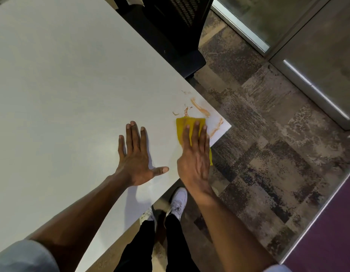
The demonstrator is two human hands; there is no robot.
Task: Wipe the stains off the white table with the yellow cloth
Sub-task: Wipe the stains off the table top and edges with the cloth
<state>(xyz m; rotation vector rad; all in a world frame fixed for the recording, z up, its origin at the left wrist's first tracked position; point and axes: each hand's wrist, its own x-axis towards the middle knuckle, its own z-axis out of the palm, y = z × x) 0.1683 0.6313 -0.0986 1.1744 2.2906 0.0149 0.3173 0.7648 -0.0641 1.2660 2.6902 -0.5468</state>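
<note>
The white table [62, 85] fills the left of the view, its near right corner at the middle right. Orange-brown stains [199, 108] streak the surface by that corner, with more smears along the corner's edge. The yellow cloth [183, 124] lies flat just below the stains, one end hanging over the table edge. My right hand [193, 156] presses flat on the cloth, fingers stretched toward the stains. My left hand [134, 154] rests flat on the bare table to the left of the cloth, fingers spread, holding nothing.
A black office chair [170, 32] stands against the table's far right edge. Patterned carpet [258, 144] covers the floor to the right, with glass partitions [288, 46] beyond. My legs and white shoes [178, 201] stand by the table's near edge.
</note>
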